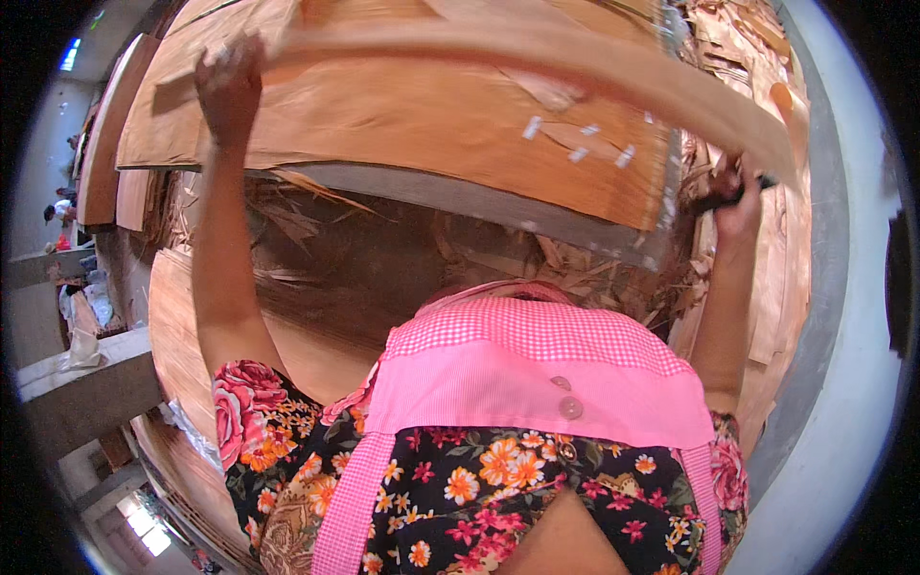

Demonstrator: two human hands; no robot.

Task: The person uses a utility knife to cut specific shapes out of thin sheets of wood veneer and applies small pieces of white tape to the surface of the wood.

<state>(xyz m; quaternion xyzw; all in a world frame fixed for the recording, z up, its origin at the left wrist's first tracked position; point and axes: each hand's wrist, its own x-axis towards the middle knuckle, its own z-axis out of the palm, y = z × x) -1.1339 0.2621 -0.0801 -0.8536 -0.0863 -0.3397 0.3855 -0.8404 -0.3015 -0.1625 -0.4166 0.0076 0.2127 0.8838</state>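
A long, narrow strip of wood veneer, smeared by motion, arches across the top of the view above the worktable. Near its left end my left hand is closed on it, arm stretched forward. My right hand is closed at the strip's right end, its fingers by the lower edge. A small dark object pokes out beside the right hand's fingers; its kind cannot be made out. Beneath the strip lies a broad orange-brown veneer sheet, with several short white tape pieces on its right part.
Torn veneer scraps are heaped along the right, beside a pale wall. More scraps lie under the table's grey front edge. Stacked veneer sheets stand at my left, near a concrete ledge.
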